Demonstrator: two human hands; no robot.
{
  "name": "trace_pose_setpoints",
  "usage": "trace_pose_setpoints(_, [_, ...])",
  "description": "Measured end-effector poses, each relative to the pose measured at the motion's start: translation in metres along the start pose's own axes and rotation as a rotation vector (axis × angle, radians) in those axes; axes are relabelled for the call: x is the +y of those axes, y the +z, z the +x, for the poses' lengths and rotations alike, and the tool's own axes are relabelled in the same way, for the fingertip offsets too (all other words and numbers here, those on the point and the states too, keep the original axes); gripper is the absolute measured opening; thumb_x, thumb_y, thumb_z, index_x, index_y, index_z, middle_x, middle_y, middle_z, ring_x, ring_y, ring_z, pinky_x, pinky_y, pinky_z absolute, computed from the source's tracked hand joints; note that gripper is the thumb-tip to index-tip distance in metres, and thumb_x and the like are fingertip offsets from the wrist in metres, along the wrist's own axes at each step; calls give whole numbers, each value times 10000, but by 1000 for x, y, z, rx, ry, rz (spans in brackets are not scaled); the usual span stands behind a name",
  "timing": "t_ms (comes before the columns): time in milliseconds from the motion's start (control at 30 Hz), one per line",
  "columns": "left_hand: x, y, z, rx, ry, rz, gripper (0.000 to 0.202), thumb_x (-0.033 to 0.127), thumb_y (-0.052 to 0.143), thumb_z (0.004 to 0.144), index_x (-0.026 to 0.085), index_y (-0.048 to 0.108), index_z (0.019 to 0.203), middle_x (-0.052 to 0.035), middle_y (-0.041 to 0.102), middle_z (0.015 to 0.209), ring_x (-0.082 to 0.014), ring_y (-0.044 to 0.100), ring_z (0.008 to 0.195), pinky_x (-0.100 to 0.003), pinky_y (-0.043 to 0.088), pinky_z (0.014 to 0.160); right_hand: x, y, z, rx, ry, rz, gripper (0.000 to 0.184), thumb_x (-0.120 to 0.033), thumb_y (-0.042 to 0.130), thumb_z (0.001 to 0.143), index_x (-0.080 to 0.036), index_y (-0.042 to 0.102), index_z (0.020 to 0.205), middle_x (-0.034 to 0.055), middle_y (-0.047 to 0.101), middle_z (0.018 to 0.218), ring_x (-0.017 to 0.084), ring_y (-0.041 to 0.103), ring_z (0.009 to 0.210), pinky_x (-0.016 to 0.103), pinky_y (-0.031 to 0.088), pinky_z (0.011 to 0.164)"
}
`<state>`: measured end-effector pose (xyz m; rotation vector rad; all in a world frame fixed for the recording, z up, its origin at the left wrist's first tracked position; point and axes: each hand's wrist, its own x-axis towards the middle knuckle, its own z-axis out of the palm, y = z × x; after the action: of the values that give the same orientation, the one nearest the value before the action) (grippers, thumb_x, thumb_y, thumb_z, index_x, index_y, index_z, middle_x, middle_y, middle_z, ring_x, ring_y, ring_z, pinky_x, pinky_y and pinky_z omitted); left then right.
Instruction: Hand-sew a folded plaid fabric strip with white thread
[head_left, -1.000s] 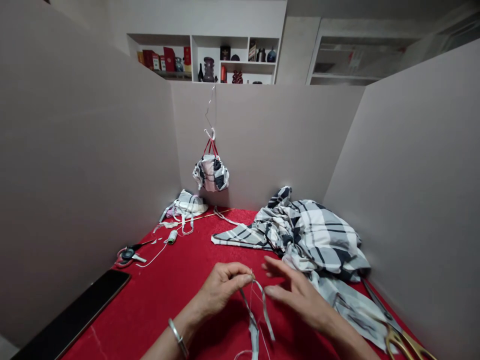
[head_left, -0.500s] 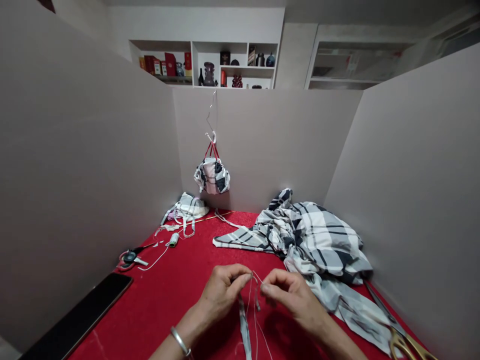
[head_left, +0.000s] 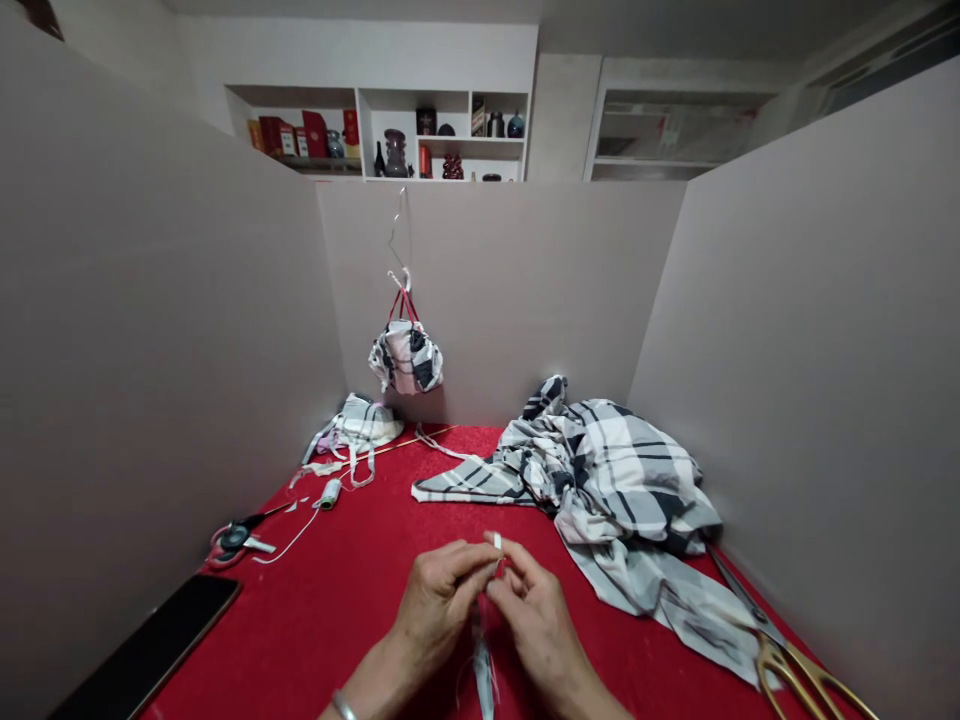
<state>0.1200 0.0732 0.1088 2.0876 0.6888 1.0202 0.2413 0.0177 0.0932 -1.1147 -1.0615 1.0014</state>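
Observation:
Both my hands meet low in the middle, over the red cloth, fingertips together. My left hand is closed in a pinch on a narrow grey-white fabric strip, which hangs down below the fingers. A small white end of it pokes up between the fingertips. My right hand is closed from the other side, its thumb and forefinger at that same end. Fine loose thread trails beside the strip. Any needle between the fingers is too small or hidden to make out.
Crumpled plaid fabric lies at right, with gold-handled scissors in front. At left are a phone, small scissors, a thread spool and a plaid cloth piece. A plaid pouch hangs on the back partition.
My right hand has moved left to meet my left hand at the strip. The thread stretched between them is now mostly hidden. The view has shifted slightly right.

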Motion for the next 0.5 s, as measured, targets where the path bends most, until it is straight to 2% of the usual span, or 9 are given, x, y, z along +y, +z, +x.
trace_pose_setpoints(100, [-1, 3, -1, -30, -17, -41, 214, 242, 492, 855, 201, 683, 942, -55, 671, 843, -152, 587, 736, -213, 419, 694, -3, -1, 1, 0, 192, 311, 595, -204, 590, 670, -171, 445, 1246, -124, 343, 468, 48, 208, 377, 155, 180, 371])
trace_pose_setpoints(200, [-2, 3, -3, -31, -116, -104, 257, 272, 512, 836, 182, 609, 1056, -14, 607, 720, -123, 512, 614, -203, 383, 592, -6, -5, 0, -24, 226, 452, 717, -171, 587, 666, -153, 330, 1335, -127, 359, 455, 42, 158, 363, 144, 130, 335])
trace_pose_setpoints(267, [-2, 3, -3, -7, -224, -235, 308, 323, 504, 834, 165, 555, 1093, 45, 467, 588, -97, 394, 514, -191, 313, 499, -6, -8, -1, -57, 203, 509, 740, -179, 589, 694, -148, 274, 1363, -123, 367, 459, 45, 166, 370, 139, 141, 331])
trace_pose_setpoints(333, [-3, 3, -3, 14, -307, -410, 345, 398, 442, 858, 141, 547, 1061, 73, 342, 534, -85, 305, 475, -187, 257, 459, -6, -10, -2, -82, 195, 535, 717, -215, 585, 742, -151, 252, 1374, -119, 369, 462, 46, 171, 375, 135, 147, 333])
trace_pose_setpoints(433, [-5, 4, 0, 4, -394, -549, 506, 534, 334, 870, 105, 593, 942, 92, 255, 456, -71, 208, 413, -192, 180, 410, -4, -10, -1, -105, 197, 502, 602, -317, 568, 810, -158, 336, 1342, -104, 396, 465, 41, 174, 364, 137, 138, 329])
trace_pose_setpoints(500, [-5, 5, 1, -29, -474, -586, 574, 600, 332, 843, 101, 614, 872, 104, 229, 397, -61, 152, 368, -197, 133, 382, -2, -9, -1, -107, 187, 460, 539, -401, 560, 827, -166, 424, 1292, -100, 402, 455, 37, 164, 346, 143, 133, 322])
